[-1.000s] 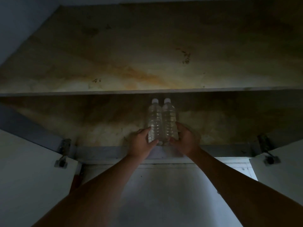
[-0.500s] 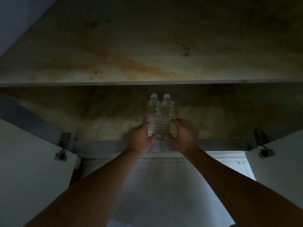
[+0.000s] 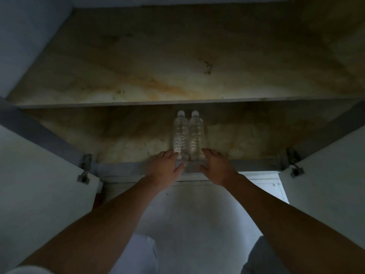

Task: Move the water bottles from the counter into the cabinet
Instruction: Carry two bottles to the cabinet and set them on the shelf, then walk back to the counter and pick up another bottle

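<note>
A: What can't you make out?

B: The bases of the two bottles (image 3: pixel 188 135) are hidden behind the front lip of the shelf (image 3: pixel 128 166) and the fingertips. Whether either hand touches them, I cannot tell.

A: And at the edges?

B: Both doors (image 3: pixel 39 184) run off the sides. The arms are cut by the bottom edge. The cabinet's upper corners are too dark to read.

Two water bottles (image 3: pixel 188 136) are standing touching at the lower shelf (image 3: pixel 118 153) front, leaving bare shelf lying open either side.
</note>
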